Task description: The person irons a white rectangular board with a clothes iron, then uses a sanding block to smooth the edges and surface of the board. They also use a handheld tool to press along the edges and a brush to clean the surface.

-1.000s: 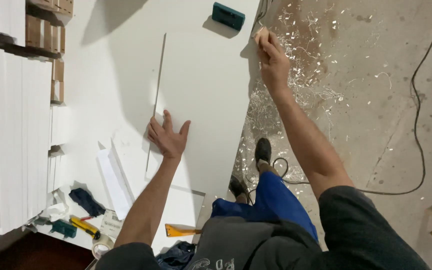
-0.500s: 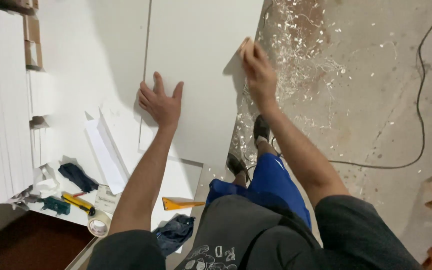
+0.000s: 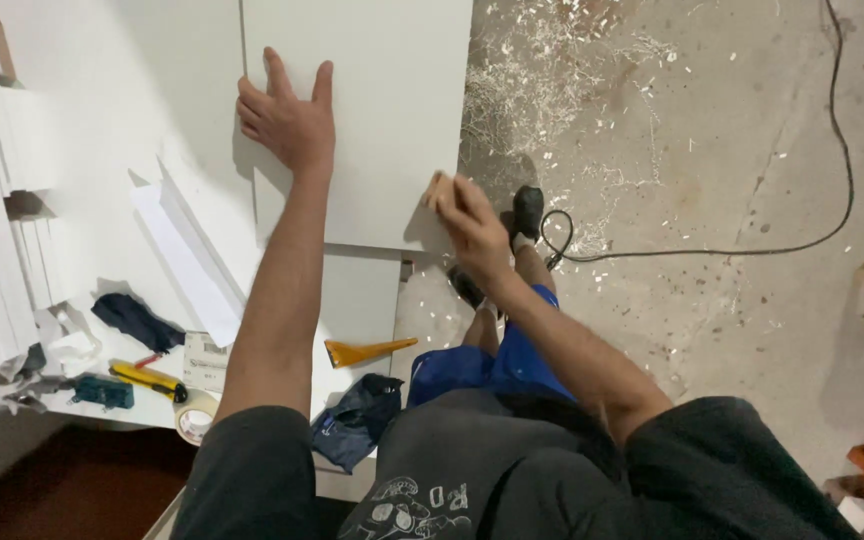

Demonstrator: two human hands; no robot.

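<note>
1. White panel (image 3: 372, 110) lies flat on the white worktable (image 3: 82, 120), its right edge overhanging the concrete floor (image 3: 712, 300) and its near edge ending just above a second, lower white board (image 3: 357, 300).
2. Left hand (image 3: 287, 115) rests palm down on the panel, fingers spread wide and flat, near the panel's left edge (a thin dark seam runs up from there).
3. Right hand (image 3: 467, 215) is curled around a small tan block (image 3: 436, 188), holding it against the panel's near right corner; fingers wrap over the block, so how tightly they grip cannot be told.
4. On the table to the left lies a long white strip (image 3: 187, 260), set at a slant, well apart from both hands.
5. Nearer the person sit a yellow-orange scraper (image 3: 364, 352), a roll of tape (image 3: 195, 415), a yellow utility knife (image 3: 147, 380), a small teal tool (image 3: 104, 392) and a dark blue cloth (image 3: 137, 322).
6. Another dark cloth (image 3: 357, 420) hangs at the table's near edge, just beside the person's blue shorts (image 3: 492, 365).
7. Pale wood shavings (image 3: 542, 70) are scattered over the floor by the panel's right edge, and a black cable (image 3: 752, 250) loops near the black shoe (image 3: 527, 212).
</note>
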